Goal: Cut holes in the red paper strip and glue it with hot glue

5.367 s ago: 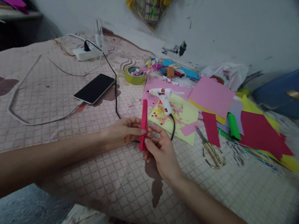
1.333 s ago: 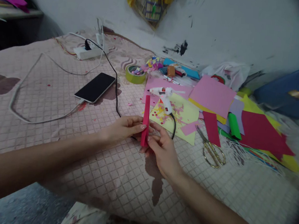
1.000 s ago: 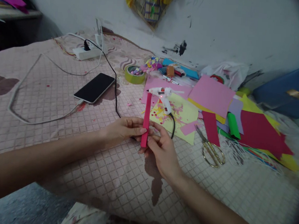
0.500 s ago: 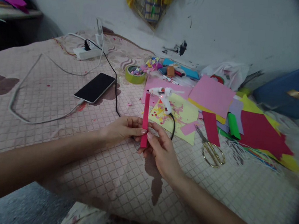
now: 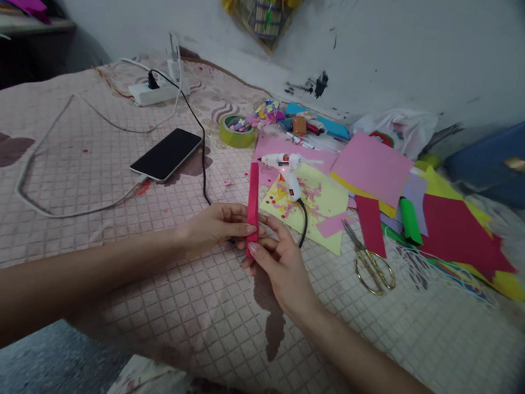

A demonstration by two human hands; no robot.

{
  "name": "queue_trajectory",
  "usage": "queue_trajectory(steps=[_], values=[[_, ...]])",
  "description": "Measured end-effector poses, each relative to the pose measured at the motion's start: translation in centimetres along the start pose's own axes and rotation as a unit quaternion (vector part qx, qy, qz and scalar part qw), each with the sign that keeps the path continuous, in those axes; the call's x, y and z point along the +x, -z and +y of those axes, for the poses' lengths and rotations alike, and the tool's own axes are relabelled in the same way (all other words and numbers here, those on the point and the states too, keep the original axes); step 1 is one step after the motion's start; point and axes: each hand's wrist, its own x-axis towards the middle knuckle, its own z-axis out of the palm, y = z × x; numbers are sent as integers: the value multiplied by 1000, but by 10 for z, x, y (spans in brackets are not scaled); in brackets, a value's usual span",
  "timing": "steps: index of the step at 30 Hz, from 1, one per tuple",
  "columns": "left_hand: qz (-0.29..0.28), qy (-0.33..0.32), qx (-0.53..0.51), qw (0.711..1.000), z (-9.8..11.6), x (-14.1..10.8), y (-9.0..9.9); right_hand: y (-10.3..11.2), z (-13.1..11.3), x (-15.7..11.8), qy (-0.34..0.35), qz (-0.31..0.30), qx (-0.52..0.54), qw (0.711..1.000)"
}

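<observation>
Between my two hands stands a narrow pinkish-red strip (image 5: 254, 190), perhaps paper or foam sheet, its long end pointing away from me. My left hand (image 5: 216, 230) pinches it from the left, thumb on top near the middle. Lower down, my right hand (image 5: 281, 266) presses its thumb on the near end, with fingers curled beneath. Just beyond the strip, a white hot glue gun (image 5: 288, 165) with a small lit red light lies on pink and pale yellow sheets (image 5: 336, 197).
Gold-handled scissors (image 5: 371, 265) lie to the right, beside coloured sheets (image 5: 461, 233) and white string (image 5: 415, 268). A charging phone (image 5: 167, 154) is at left, near a power strip (image 5: 154, 94). Green tape (image 5: 237, 135) stands further back. Cables cross the cloth-covered surface.
The strip's far end has tilted slightly left. My right thumb has slid down toward its near end, while my left hand keeps almost the same place.
</observation>
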Motion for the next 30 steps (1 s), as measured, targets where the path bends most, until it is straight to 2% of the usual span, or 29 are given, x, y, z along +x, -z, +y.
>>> queue_trajectory(steps=[3,10,20,30], values=[[-9,5,0,1000,2,-1,0,1,2,0,-14,-5,5,1000],[-7,-7,1,1000,3,-1,-2,0,1,0,0,17,-24,1000],[44,-16,53,998,-2,-1,-1,-2,7,-3,13,19,-56,998],[66,-30,49,996,0,-1,-3,-5,9,-6,6,22,-74,997]])
